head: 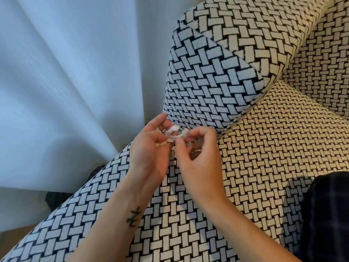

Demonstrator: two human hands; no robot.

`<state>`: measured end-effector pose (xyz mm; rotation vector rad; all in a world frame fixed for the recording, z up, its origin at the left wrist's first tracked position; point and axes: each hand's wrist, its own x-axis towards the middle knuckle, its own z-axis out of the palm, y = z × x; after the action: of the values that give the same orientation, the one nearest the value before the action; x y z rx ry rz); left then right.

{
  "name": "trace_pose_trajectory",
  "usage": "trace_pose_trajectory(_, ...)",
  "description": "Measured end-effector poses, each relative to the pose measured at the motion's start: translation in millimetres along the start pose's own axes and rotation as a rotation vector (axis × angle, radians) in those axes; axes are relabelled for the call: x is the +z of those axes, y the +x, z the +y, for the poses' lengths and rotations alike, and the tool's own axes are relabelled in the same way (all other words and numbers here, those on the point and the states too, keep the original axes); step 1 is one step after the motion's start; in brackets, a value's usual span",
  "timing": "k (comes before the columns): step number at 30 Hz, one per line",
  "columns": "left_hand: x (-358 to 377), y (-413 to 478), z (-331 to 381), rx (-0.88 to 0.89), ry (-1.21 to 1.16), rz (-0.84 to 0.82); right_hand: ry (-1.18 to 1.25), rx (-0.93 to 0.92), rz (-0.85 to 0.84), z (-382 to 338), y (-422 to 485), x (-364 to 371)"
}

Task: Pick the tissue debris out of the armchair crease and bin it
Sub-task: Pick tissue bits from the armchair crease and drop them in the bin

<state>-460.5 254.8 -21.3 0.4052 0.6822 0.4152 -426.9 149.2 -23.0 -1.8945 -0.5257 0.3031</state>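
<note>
The tissue debris is a twisted white strand with smaller scraps. It is held between both hands just above the front left edge of the seat cushion, near the front end of the crease where the armrest meets the seat.

The left hand curls its fingers round several scraps, apparently as a store for what has been gathered. The right hand pinches the other end of the strand between thumb and forefinger, probably passing it across or balling it up. Neither hand has fingers spread wide.

The armchair has a black-and-cream basket-weave cover. A pale curtain hangs beyond its left edge, and dark checked cloth lies at the right. No bin is in view.

No brand or label shows. A small dark tattoo on the left forearm cannot be read.
</note>
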Motion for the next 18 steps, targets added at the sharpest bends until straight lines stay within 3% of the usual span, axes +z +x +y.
trace_pose_trajectory(8, -2, -2, 1, 0.016, -0.013, -0.087, -0.212, -0.174, -0.185, -1, 10, 21)
trace_pose_trajectory(12, -8, 8, 0, 0.102, -0.068, -0.008, 0.011, -0.1, -0.329, 0, 10, 7)
trace_pose_trajectory(14, -10, 10, 0, 0.115, -0.083, 0.002, 0.053, -0.059, -0.32, 1, 6, -2)
trace_pose_trajectory(18, -10, 10, 2, 0.182, -0.098, 0.087, -0.199, -0.074, -0.159, 13, 5, -16)
